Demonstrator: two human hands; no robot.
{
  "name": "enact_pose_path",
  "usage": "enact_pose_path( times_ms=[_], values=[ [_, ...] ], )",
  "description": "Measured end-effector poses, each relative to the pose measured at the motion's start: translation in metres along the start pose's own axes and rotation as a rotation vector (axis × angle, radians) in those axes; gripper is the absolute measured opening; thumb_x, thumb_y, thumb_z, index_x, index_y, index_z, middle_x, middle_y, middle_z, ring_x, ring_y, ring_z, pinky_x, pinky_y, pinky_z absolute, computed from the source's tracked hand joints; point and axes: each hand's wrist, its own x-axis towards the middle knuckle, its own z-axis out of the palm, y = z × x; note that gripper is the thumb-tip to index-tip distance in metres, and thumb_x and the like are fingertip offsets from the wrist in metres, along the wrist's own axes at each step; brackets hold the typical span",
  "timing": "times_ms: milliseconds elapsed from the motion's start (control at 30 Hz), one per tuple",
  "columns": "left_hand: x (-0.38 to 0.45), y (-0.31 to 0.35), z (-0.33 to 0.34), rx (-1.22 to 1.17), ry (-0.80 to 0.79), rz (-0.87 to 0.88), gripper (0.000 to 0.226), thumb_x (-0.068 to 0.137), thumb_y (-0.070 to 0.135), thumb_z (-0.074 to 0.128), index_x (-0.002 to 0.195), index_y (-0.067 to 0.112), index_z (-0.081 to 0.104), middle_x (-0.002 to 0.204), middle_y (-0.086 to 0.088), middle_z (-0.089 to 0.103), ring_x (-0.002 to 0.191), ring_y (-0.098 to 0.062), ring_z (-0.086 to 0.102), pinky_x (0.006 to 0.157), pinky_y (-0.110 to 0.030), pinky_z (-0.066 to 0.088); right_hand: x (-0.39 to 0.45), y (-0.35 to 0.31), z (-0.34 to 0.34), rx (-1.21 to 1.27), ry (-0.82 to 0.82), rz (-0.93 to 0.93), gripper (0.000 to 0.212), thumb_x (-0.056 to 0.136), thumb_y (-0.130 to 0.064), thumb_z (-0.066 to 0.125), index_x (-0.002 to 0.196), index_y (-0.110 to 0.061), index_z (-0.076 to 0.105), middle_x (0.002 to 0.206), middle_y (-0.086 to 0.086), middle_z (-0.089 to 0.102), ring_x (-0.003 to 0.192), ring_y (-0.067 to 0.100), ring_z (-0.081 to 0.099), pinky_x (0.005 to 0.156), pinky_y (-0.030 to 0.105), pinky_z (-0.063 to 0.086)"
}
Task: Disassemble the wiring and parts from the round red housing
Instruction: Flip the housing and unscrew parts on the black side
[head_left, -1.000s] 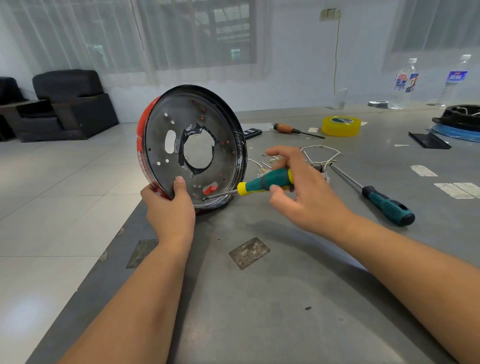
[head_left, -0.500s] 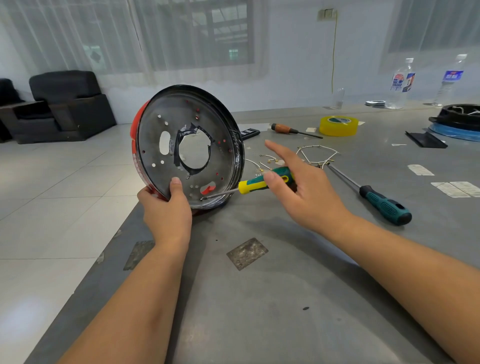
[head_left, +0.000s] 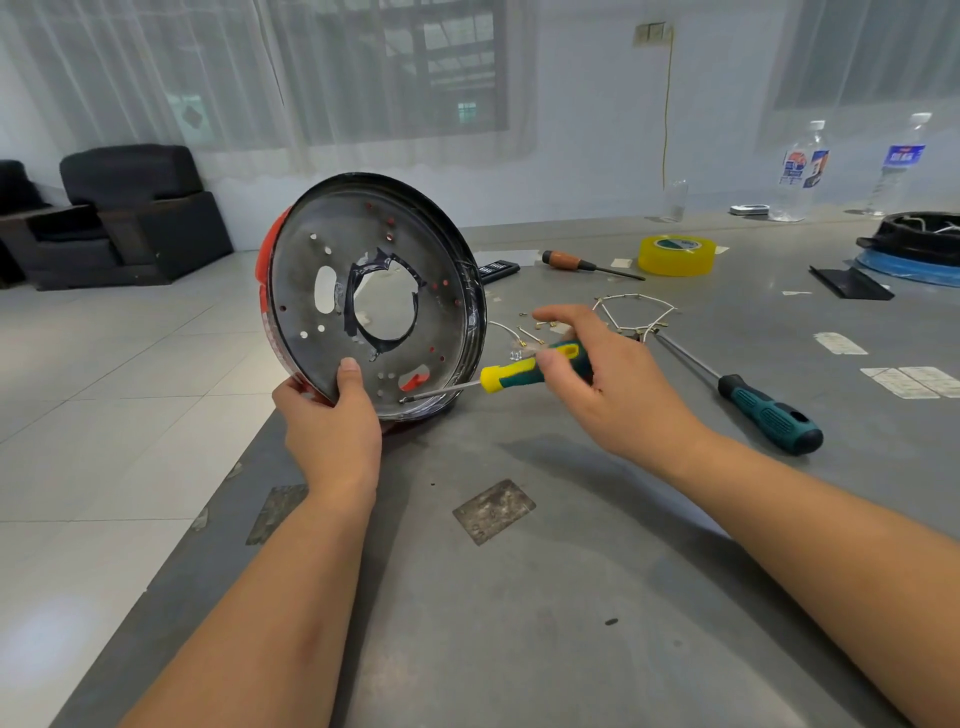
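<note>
Now, housing: the round red housing (head_left: 371, 296) stands on edge at the table (head_left: 519, 597) corner.
Left hand (head_left: 332, 426): we grip its lower rim.
Right hand (head_left: 608, 384): we pinch the screwdriver (head_left: 519, 371).
Tip: keep it square in the low screw, we judge.

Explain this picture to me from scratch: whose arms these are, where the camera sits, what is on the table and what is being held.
No machine is at work: these are a person's two bare arms, filmed by one wide-angle camera worn on the head, looking forward and down.

The left hand grips the lower rim of the round red housing, standing it tilted on edge on the grey table. The right hand pinches the yellow-and-green screwdriver, its tip against the housing's metal face near the bottom.

On the table lie a second, longer screwdriver, a wooden-handled one, a roll of yellow tape, loose white wires with small terminals, two plastic bottles and a black round part at the far right.
</note>
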Motion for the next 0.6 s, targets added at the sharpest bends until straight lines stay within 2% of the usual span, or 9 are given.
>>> enact_pose_path(
  times_ms=[100, 167, 233, 267, 333, 367, 433, 500, 600],
  values=[
    [0.0004, -0.0007, -0.0003, -0.009, 0.001, -0.001, 0.035, 0.093, 0.049, 0.068, 0.112, 0.029, 0.047, 0.096, 0.018, 0.062, 0.103, -0.026, 0.067, 0.097, -0.055, 0.058, -0.0014, 0.0021, -0.0002, 0.121, -0.042, 0.026, 0.044, 0.091, -0.02, 0.064, 0.13, -0.031, 0.048, 0.102, -0.013, 0.055, 0.083, 0.019, 0.056, 0.078, 0.035, 0.051],
    [0.0007, -0.0009, -0.0001, -0.001, 0.0, 0.009, 0.036, 0.092, 0.05, 0.068, 0.112, 0.029, 0.047, 0.095, 0.019, 0.062, 0.101, -0.025, 0.067, 0.097, -0.055, 0.058, -0.0015, 0.0027, -0.0001, 0.1, -0.032, 0.081, 0.034, 0.094, -0.043, 0.055, 0.126, -0.034, 0.049, 0.093, -0.009, 0.064, 0.077, 0.016, 0.06, 0.076, 0.039, 0.052],
    [0.0008, -0.0014, 0.0001, 0.011, 0.006, 0.02, 0.036, 0.093, 0.05, 0.068, 0.113, 0.028, 0.047, 0.094, 0.02, 0.062, 0.099, -0.024, 0.066, 0.097, -0.055, 0.057, -0.0009, 0.0031, -0.0007, -0.006, -0.01, 0.102, 0.048, 0.099, -0.065, 0.032, 0.124, -0.031, 0.054, 0.074, -0.003, 0.069, 0.072, 0.014, 0.066, 0.074, 0.043, 0.054],
    [0.0008, -0.0018, 0.0002, 0.015, 0.01, 0.024, 0.036, 0.093, 0.05, 0.068, 0.113, 0.029, 0.047, 0.094, 0.02, 0.062, 0.098, -0.023, 0.066, 0.098, -0.055, 0.057, -0.0007, 0.0026, -0.0009, -0.057, 0.002, 0.085, 0.055, 0.099, -0.067, 0.025, 0.123, -0.028, 0.056, 0.068, -0.003, 0.068, 0.071, 0.015, 0.067, 0.074, 0.044, 0.054],
    [0.0005, -0.0017, -0.0001, 0.02, 0.012, 0.027, 0.035, 0.093, 0.05, 0.067, 0.113, 0.029, 0.047, 0.094, 0.02, 0.062, 0.095, -0.02, 0.065, 0.099, -0.054, 0.056, 0.0008, 0.0028, 0.0007, -0.034, 0.03, 0.056, 0.043, 0.103, -0.057, 0.032, 0.127, -0.028, 0.054, 0.07, -0.002, 0.067, 0.069, 0.013, 0.067, 0.072, 0.04, 0.055],
    [0.0004, -0.0013, -0.0004, 0.024, 0.012, 0.028, 0.035, 0.094, 0.05, 0.068, 0.113, 0.029, 0.047, 0.094, 0.02, 0.061, 0.095, -0.019, 0.065, 0.099, -0.054, 0.056, 0.0009, 0.0032, 0.0014, 0.022, 0.026, 0.045, 0.033, 0.103, -0.049, 0.041, 0.129, -0.031, 0.051, 0.076, -0.003, 0.066, 0.068, 0.01, 0.064, 0.069, 0.032, 0.054],
    [0.0002, -0.0015, -0.0001, 0.023, 0.008, 0.024, 0.035, 0.095, 0.048, 0.068, 0.113, 0.028, 0.047, 0.094, 0.02, 0.061, 0.098, -0.023, 0.065, 0.099, -0.054, 0.056, -0.0002, 0.0038, 0.0032, 0.179, 0.004, 0.04, 0.038, 0.092, -0.035, 0.056, 0.129, -0.037, 0.046, 0.091, -0.009, 0.06, 0.072, 0.013, 0.058, 0.066, 0.019, 0.049],
    [-0.0001, -0.0009, -0.0003, 0.017, 0.0, 0.018, 0.035, 0.096, 0.048, 0.068, 0.115, 0.027, 0.047, 0.095, 0.019, 0.061, 0.099, -0.022, 0.066, 0.1, -0.054, 0.056, -0.0012, 0.0033, 0.0049, 0.334, 0.001, 0.086, 0.046, 0.081, -0.026, 0.06, 0.124, -0.037, 0.047, 0.101, -0.013, 0.059, 0.076, 0.015, 0.058, 0.069, 0.023, 0.05],
    [-0.0001, -0.0002, -0.0003, 0.024, -0.008, 0.013, 0.035, 0.097, 0.048, 0.068, 0.116, 0.026, 0.048, 0.096, 0.019, 0.061, 0.098, -0.021, 0.066, 0.1, -0.053, 0.056, -0.0018, 0.0043, 0.0057, 0.27, 0.01, 0.092, 0.037, 0.086, -0.043, 0.061, 0.12, -0.038, 0.047, 0.095, -0.009, 0.066, 0.071, 0.011, 0.061, 0.066, 0.019, 0.048]
  ],
)
